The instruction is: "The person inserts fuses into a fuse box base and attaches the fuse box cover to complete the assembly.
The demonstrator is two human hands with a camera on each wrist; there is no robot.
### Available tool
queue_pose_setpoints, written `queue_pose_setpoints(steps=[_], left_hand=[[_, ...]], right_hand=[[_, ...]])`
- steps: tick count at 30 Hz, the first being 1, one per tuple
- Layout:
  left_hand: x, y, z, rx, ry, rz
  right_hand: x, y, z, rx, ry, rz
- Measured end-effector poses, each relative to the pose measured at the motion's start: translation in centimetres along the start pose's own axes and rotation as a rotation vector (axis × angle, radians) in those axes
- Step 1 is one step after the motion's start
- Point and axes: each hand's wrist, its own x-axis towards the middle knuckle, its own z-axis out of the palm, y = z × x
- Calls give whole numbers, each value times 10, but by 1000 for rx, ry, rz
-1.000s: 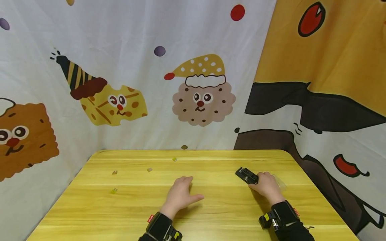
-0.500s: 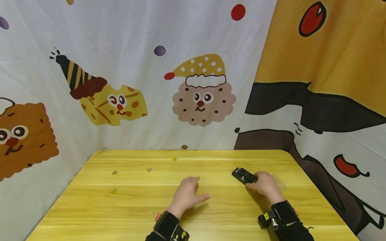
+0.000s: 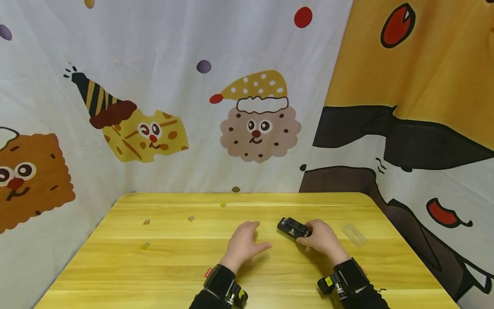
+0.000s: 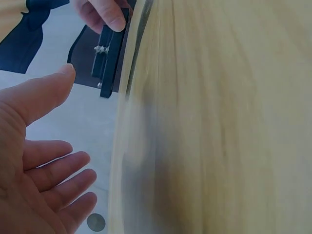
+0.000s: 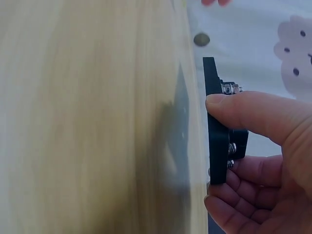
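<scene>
While the right hand [image 3: 322, 238] pinches the black block's [image 3: 293, 227] right end on the surface [image 3: 154, 266], its long axis points far-left; the left hand [image 3: 245, 243] rests just left, fingers relaxed.

You see a yellow wooden worktop [image 3: 154, 266], a clear plastic lid [image 3: 353, 234] lying on it, small scattered bits [image 3: 145, 245], and a cartoon curtain [image 3: 173, 107] behind.

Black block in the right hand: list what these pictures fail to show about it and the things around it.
- Black block: its near end is covered by the right hand in the head view; its top face is edge-on in both wrist views.
- Four small pieces on the table: too small to identify.
- Clear piece: too faint to identify.
</scene>
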Motion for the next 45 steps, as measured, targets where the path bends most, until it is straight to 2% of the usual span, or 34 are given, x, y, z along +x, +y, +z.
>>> queue_pose_setpoints(steps=[12,21,27,38,45], left_hand=[[6,-1,4,-43,17,-26],[6,-9,4,0,20,33],[4,-13,-4,19,24,50],[1,-27,-20,23,-25,62],[-1,-34,-22,21,-47,32]], right_hand=[[-1,-33,17,34,-9,-94],[1,-46,25,52,-50,-239],[2,-53,27,67,-68,-337],[9,-61,36,107,-122,-415],[14,-63,48,125,-150,-403]])
